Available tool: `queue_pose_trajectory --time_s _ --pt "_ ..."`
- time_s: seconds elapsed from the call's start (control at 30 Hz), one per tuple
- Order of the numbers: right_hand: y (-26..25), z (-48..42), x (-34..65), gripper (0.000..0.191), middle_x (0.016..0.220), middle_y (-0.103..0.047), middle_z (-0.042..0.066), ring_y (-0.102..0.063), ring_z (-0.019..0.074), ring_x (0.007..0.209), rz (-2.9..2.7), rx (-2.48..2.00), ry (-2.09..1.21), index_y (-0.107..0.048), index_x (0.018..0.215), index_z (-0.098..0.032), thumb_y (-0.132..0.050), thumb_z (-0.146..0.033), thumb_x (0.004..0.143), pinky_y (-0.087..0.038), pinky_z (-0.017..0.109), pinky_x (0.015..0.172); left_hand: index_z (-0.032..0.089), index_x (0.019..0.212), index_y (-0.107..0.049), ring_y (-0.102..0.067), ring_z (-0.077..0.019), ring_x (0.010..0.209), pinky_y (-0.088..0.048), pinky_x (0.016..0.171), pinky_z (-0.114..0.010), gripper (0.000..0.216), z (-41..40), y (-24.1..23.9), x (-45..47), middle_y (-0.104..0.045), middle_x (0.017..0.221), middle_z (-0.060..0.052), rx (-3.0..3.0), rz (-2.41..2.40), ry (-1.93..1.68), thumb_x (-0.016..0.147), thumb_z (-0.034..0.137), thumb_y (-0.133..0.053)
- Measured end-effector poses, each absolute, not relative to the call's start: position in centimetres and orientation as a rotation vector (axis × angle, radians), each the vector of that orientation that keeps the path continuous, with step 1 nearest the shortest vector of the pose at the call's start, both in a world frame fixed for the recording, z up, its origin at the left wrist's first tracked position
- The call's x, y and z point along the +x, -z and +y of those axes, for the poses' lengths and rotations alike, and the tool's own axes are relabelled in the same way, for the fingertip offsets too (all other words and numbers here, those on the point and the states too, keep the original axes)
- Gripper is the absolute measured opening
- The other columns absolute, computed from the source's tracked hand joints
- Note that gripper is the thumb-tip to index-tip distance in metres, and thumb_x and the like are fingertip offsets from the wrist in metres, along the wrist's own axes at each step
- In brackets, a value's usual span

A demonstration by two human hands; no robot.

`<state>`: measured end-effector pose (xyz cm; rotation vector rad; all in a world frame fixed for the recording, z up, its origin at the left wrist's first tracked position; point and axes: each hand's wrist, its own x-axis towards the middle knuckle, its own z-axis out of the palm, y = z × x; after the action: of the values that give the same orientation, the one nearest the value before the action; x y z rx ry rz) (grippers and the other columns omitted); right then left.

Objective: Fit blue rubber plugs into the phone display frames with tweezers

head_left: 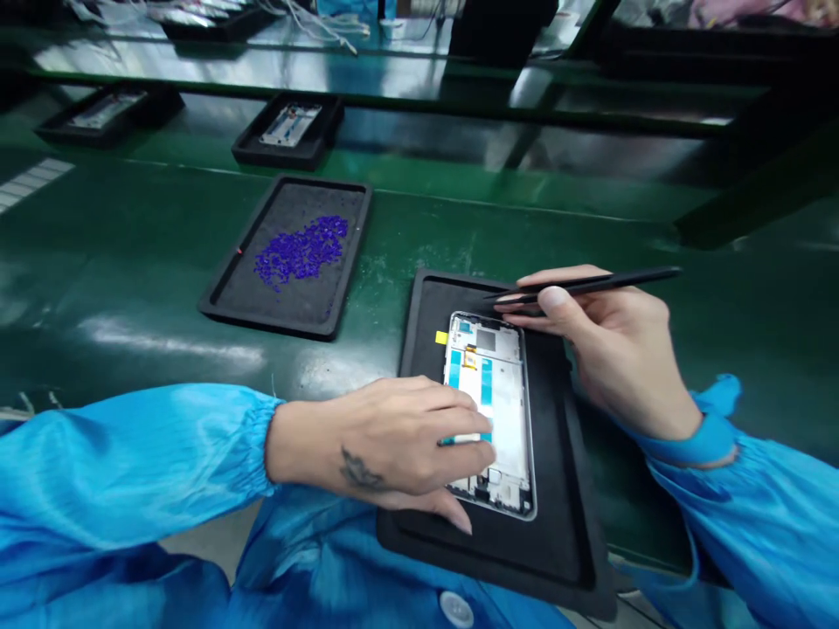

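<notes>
A phone frame [508,393] with blue adhesive strips, a small flex cable and a yellow tab lies in a black tray [557,489] at the table's near edge. Across its lower left part rests my left hand [399,437], fingers spread and fingertips on the frame. My right hand [609,341] is closed around black tweezers [609,281], whose tips point left above the frame's top edge. Whether the tips hold anything is too small to tell. Part of the frame is hidden under my left fingers.
Left of my tray is a second black tray [223,293] with a pile of small purple pieces [305,251]. Farther back stand two black trays [246,153] [58,131] with phone frames. A shelf [393,65] with white cables runs along the back above the green table [144,262].
</notes>
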<state>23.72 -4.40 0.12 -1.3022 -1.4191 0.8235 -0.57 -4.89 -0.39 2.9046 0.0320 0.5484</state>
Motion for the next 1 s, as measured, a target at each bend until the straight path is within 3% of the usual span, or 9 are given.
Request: queue_pose_trajectory --time_s 0.07,0.13,0.23,0.4,0.57,0.77,1.0 --pt "0.0 -4.2 23.7 0.021 0.091 -0.073 0.003 -0.074 0.0222 0.087 -1.349 -1.251 -0.8 -0.069 0.099 -0.022 -0.069 -0.04 0.089 -0.063 0.035 0.074 0.015 0.109 -0.064 -0.061 -0.0188 0.101 -0.049 0.076 -0.03 0.043 -5.0 0.4 -0.5 -0.068 0.112 -0.009 2.948 -0.067 -0.651 0.101 0.052 -0.044" --pt "0.0 -3.8 24.0 0.025 0.092 -0.073 0.005 -0.073 0.0218 0.087 -1.275 -1.215 -0.758 -0.068 0.099 -0.019 -0.07 -0.042 0.088 -0.063 0.034 0.073 0.016 0.096 -0.065 -0.058 -0.0143 0.078 -0.041 0.062 -0.029 0.04 -5.6 0.4 -0.6 -0.065 0.087 -0.003 2.965 -0.235 -0.818 0.098 0.052 -0.049" --pt "-0.1 -3.2 24.8 0.033 0.093 -0.073 0.008 -0.073 0.0217 0.086 -1.169 -1.171 -0.715 -0.067 0.099 -0.016 -0.072 -0.046 0.086 -0.062 0.032 0.072 0.016 0.077 -0.059 -0.04 -0.0116 0.055 -0.023 0.051 -0.032 0.043 -7.0 0.6 -1.1 -0.043 0.063 0.003 2.977 -0.324 -0.932 0.095 0.055 -0.053" --pt "-1.0 -3.1 25.7 0.034 0.087 -0.073 0.009 -0.073 0.0221 0.08 -1.111 -1.059 -0.662 -0.067 0.097 -0.014 -0.075 -0.045 0.084 -0.061 0.031 0.067 0.018 0.078 -0.051 -0.042 -0.0145 0.062 -0.026 0.056 -0.033 0.034 -8.6 1.0 -2.4 -0.047 0.069 0.001 3.21 -0.112 -0.589 0.097 0.046 -0.053" --pt "-2.4 -5.9 24.9 0.026 0.09 -0.074 0.006 -0.073 0.0186 0.081 -1.172 -0.976 -0.584 -0.069 0.098 -0.018 -0.072 -0.041 0.087 -0.061 0.03 0.074 0.019 0.081 -0.048 -0.048 -0.0154 0.066 -0.03 0.055 -0.031 0.031 -7.0 0.6 -2.0 -0.052 0.071 0.0 3.367 0.115 -0.392 0.1 0.043 -0.047" --pt "-2.1 -9.8 23.8 0.014 0.102 -0.074 0.002 -0.071 0.0166 0.093 -1.57 -0.901 -0.239 -0.071 0.105 -0.025 -0.061 -0.024 0.095 -0.059 0.029 0.085 0.017 0.098 -0.052 -0.059 -0.0189 0.087 -0.049 0.069 -0.03 0.025 -0.7 -1.3 1.2 -0.063 0.095 -0.006 3.398 0.479 0.141 0.103 0.04 -0.042" --pt "-1.0 -11.9 22.7 0.019 0.094 -0.071 0.008 -0.067 0.0169 0.085 -1.974 -0.633 -0.105 -0.063 0.114 -0.016 -0.054 -0.015 0.097 -0.054 0.029 0.076 0.014 0.118 -0.054 -0.062 -0.0199 0.105 -0.054 0.082 -0.03 0.028 9.6 -3.5 8.3 -0.063 0.114 -0.011 3.394 0.783 0.164 0.104 0.034 -0.041"
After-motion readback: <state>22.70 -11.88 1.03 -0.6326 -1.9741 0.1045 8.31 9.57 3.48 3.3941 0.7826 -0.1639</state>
